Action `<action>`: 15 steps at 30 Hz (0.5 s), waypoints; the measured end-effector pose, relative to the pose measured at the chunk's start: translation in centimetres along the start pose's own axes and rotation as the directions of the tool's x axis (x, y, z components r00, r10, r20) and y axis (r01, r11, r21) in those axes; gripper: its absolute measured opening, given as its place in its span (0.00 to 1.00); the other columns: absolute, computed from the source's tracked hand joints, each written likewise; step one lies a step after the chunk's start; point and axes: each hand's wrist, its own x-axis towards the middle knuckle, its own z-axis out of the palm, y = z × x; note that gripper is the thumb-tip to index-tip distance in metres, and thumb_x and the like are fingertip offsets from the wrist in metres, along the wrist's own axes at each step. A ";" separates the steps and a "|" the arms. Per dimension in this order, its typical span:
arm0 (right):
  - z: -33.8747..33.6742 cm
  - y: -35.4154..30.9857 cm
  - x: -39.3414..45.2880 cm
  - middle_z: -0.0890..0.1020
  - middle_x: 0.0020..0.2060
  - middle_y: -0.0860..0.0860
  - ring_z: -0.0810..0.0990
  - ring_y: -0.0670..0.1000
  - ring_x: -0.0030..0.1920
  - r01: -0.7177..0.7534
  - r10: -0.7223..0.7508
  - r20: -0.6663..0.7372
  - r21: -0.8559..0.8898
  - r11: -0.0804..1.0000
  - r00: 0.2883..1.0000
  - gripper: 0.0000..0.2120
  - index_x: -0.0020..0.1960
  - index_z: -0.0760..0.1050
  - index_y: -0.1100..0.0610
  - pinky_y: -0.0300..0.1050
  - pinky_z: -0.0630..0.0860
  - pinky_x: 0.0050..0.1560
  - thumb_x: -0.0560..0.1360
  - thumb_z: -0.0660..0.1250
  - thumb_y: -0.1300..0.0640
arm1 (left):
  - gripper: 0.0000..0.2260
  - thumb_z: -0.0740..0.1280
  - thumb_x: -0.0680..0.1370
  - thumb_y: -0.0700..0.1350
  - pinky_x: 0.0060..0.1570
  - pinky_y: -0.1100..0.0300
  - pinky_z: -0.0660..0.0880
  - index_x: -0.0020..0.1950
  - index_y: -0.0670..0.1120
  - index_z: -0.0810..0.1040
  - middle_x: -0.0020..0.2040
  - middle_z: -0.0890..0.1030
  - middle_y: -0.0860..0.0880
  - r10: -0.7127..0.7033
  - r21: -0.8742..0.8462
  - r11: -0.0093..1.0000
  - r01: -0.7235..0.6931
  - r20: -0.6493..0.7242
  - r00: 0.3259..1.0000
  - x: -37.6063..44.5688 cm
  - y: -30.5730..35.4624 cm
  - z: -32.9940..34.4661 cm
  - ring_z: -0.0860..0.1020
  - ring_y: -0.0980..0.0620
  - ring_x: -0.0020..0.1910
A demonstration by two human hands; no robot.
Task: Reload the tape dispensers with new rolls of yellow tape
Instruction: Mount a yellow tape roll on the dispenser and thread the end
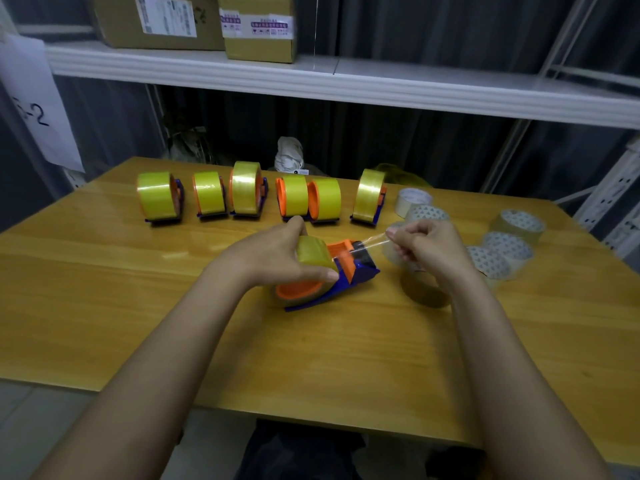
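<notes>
Six loaded tape dispensers (258, 197) stand in a row along the desk's (104, 289) far edge. At desk centre, the left hand (277, 258) grips a seventh dispenser (332, 278) by its yellow roll (311, 252). The right hand (426, 247) pinches its tape end (372, 241). About seven spare rolls (509, 249) cluster near the right edge.

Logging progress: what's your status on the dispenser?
Left hand grips roll on dispenser. Right hand fingers pinch tape end, pulled out. Nothing in the way.

A blue-and-orange dispenser (341, 271) holding a yellow roll (311, 252) lies tilted before six loaded dispensers (256, 197).
</notes>
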 end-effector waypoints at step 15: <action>-0.3 1.3 0.2 0.76 0.23 0.49 0.72 0.45 0.25 -0.161 0.153 0.064 0.132 0.978 0.986 0.10 0.34 0.76 0.59 0.33 0.69 0.25 0.73 0.72 0.59 | 0.31 0.71 0.68 0.65 0.34 0.60 0.65 0.62 0.49 0.65 0.48 0.68 0.55 0.031 0.078 0.997 -0.012 -0.238 0.971 0.0 -0.2 1.5 0.69 0.54 0.45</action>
